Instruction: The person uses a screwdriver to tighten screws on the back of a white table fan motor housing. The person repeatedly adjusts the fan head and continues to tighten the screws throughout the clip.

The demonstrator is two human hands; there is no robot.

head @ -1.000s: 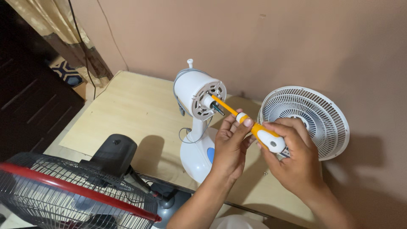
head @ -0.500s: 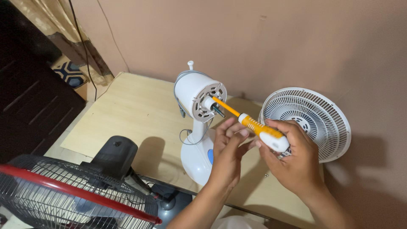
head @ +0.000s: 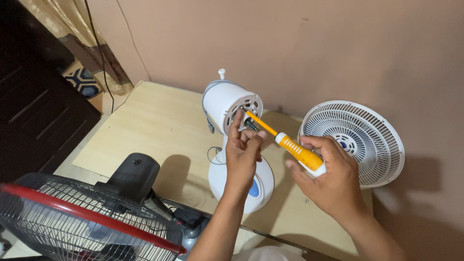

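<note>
A small white desk fan body [head: 227, 104] with its grille off stands on a round white base [head: 220, 181] on a pale wooden board [head: 150, 125]. My right hand [head: 326, 181] grips the orange and white handle of a screwdriver [head: 295, 149], whose tip meets the front of the fan's motor housing. My left hand [head: 244, 152] reaches up to the same spot, its fingertips pinched at the screwdriver tip and the motor shaft. Whether those fingers hold a small part I cannot tell.
A white round fan grille [head: 355, 140] leans against the pink wall at the right. A black fan with a red-rimmed wire cage [head: 82, 217] fills the lower left. A dark cabinet [head: 34, 106] and a curtain [head: 72, 34] stand at the left. A small screw [head: 306, 200] lies on the board.
My left hand has risen from the screwdriver shaft to the motor front. The right hand and the screwdriver have held their place at the housing.
</note>
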